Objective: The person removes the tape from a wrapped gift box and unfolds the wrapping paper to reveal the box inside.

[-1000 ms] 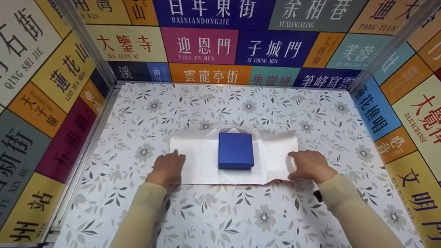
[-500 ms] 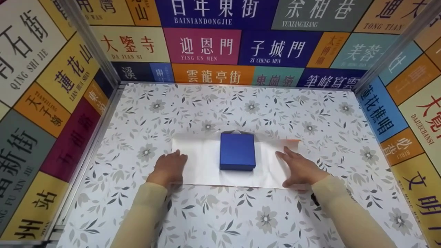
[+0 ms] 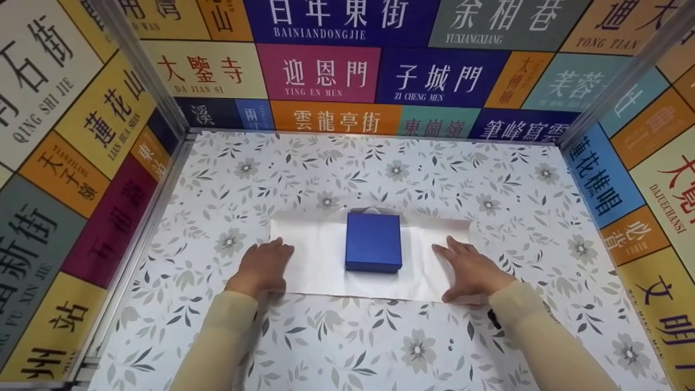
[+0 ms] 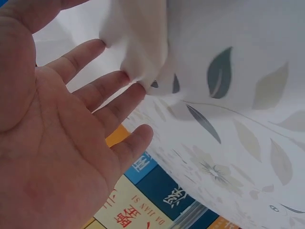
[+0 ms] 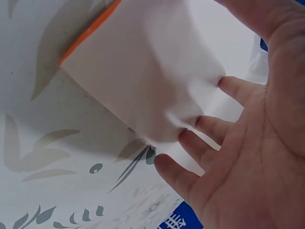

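A small blue box (image 3: 373,241) sits on an unfolded strip of white paper (image 3: 317,260), near its middle. At the strip's left end my left hand (image 3: 261,267) touches the paper with its fingertips; the left wrist view shows those fingers (image 4: 78,55) extended, dimpling the sheet. My right hand (image 3: 471,270) presses the right end, thumb and fingers spread. In the right wrist view several fingertips (image 5: 188,136) push into the paper, which has an orange edge (image 5: 90,31) at one corner. Neither hand touches the box.
The table (image 3: 260,163) wears a white cloth patterned with grey leaves and flowers. Colourful panels (image 3: 320,73) with printed characters wall it at the back and both sides. Metal posts (image 3: 146,70) stand at the back corners.
My right hand has moved inward from the strip's right edge and spread its fingers onto the paper. The raised right end now lies flatter. My left hand has stayed about in place.
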Action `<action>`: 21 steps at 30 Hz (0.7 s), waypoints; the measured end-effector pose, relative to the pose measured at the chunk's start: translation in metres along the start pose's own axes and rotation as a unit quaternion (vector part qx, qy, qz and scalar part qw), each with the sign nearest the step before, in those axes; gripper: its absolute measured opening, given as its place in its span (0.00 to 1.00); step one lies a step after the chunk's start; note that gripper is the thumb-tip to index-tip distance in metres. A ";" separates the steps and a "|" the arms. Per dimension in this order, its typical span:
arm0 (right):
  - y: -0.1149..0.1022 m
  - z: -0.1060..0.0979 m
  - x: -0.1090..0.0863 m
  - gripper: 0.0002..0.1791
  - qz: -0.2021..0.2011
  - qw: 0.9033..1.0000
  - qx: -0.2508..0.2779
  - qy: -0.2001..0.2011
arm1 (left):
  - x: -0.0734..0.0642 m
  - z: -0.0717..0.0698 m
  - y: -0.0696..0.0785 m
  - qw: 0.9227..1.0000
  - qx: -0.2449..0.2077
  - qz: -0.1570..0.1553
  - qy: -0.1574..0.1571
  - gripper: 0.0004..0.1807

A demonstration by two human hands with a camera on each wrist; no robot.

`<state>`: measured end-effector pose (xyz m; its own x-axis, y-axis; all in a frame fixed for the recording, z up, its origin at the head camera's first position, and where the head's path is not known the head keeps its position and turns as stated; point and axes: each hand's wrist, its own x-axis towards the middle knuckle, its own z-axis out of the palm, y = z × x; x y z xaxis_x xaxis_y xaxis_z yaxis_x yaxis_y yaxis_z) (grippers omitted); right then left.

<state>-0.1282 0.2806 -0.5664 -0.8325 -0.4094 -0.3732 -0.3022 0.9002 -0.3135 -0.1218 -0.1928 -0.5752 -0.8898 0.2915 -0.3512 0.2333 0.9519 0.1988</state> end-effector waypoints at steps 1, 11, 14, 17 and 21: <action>0.001 0.002 -0.001 0.69 -0.001 1.000 -0.001 0.000 | -0.001 0.001 -0.001 1.000 0.000 0.001 -0.003 0.51; 0.009 0.011 -0.017 0.66 -0.010 0.999 0.001 0.036 | -0.004 0.004 -0.009 0.999 -0.009 0.035 -0.002 0.48; 0.008 0.008 -0.027 0.60 -0.027 0.998 0.021 0.060 | -0.010 0.003 -0.013 0.997 -0.058 0.047 0.036 0.43; 0.012 -0.001 -0.035 0.50 -0.046 0.990 0.078 0.106 | -0.019 -0.004 -0.019 0.983 -0.145 0.051 0.096 0.36; 0.024 -0.021 -0.043 0.37 -0.036 0.966 0.163 0.196 | -0.028 -0.019 -0.027 0.945 -0.272 0.037 0.178 0.28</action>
<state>-0.1095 0.3222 -0.5398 -0.9458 -0.3247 -0.0007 -0.2571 0.7501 -0.6093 -0.1103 -0.2283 -0.5527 -0.9770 0.2129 -0.0076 0.1500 0.7128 0.6851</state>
